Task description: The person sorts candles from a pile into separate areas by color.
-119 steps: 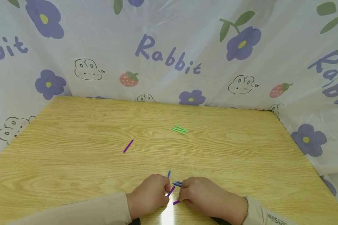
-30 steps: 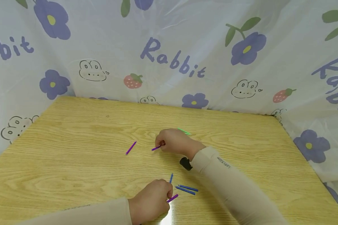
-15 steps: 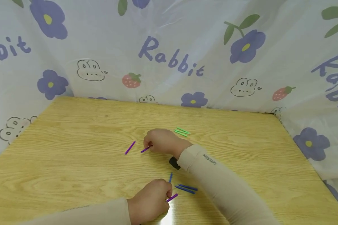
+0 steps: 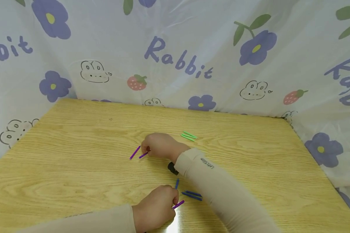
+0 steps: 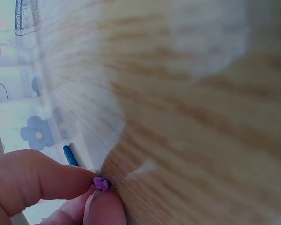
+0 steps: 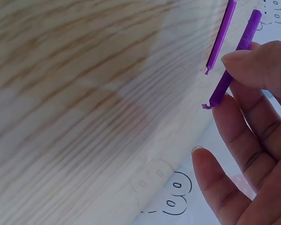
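My right hand [image 4: 160,145] pinches a thin purple candle [image 6: 239,56] between thumb and finger, its curled wick showing in the right wrist view. Beside it on the table lies another purple candle [image 4: 135,152], slanted almost the same way. Near the front edge, my left hand [image 4: 157,207] pinches a third purple candle [image 4: 179,204], seen end-on in the left wrist view. A blue candle [image 4: 177,183] lies just past the left knuckles. To its right rest two more blue candles [image 4: 192,196], their right ends at the right sleeve.
Farther back on the wooden table [image 4: 250,149], green candles [image 4: 188,136] lie in a small group. A white curtain [image 4: 175,38] printed with rabbits, flowers and strawberries stands around the back and sides. The right forearm crosses over the table's middle right.
My right hand has gone from beside the left hand out to the loose purple candle, carrying its own candle leftward. The blue and green candles came back into sight. My left hand stays put.
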Demonstrator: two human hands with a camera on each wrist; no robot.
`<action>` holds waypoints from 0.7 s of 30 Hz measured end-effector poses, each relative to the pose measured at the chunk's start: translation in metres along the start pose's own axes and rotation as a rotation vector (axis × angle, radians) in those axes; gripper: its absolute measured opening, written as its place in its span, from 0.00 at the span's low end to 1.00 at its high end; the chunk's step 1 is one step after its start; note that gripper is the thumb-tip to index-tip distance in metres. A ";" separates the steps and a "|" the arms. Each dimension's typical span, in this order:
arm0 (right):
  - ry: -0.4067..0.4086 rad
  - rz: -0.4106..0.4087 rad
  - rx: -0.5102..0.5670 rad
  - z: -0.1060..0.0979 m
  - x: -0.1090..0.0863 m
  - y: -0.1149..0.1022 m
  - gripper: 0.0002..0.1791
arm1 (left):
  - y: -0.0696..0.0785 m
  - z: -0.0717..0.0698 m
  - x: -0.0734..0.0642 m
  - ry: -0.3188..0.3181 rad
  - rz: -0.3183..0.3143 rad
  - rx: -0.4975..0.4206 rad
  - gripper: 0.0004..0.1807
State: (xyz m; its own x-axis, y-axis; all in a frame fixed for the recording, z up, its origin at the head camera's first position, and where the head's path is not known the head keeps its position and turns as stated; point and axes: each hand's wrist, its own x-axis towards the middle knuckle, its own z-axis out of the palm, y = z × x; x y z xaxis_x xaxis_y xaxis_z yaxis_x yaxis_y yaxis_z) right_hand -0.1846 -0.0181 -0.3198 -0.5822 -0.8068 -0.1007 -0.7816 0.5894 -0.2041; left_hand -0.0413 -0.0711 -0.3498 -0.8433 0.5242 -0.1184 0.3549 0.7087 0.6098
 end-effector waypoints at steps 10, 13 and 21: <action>-0.013 0.015 -0.010 0.006 0.008 -0.002 0.06 | 0.000 -0.001 0.000 -0.016 0.004 -0.004 0.10; -0.012 0.013 -0.005 0.008 0.011 -0.002 0.05 | -0.001 -0.001 0.000 -0.012 0.008 0.001 0.10; -0.012 0.001 -0.021 0.014 0.020 -0.003 0.05 | -0.002 0.001 -0.001 0.030 0.039 0.008 0.10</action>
State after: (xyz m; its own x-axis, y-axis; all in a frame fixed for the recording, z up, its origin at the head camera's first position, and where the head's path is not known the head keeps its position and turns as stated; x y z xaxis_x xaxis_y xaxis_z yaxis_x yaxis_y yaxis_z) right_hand -0.1903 -0.0366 -0.3347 -0.5807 -0.8063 -0.1125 -0.7854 0.5912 -0.1834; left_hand -0.0403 -0.0723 -0.3515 -0.8405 0.5372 -0.0706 0.3913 0.6919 0.6068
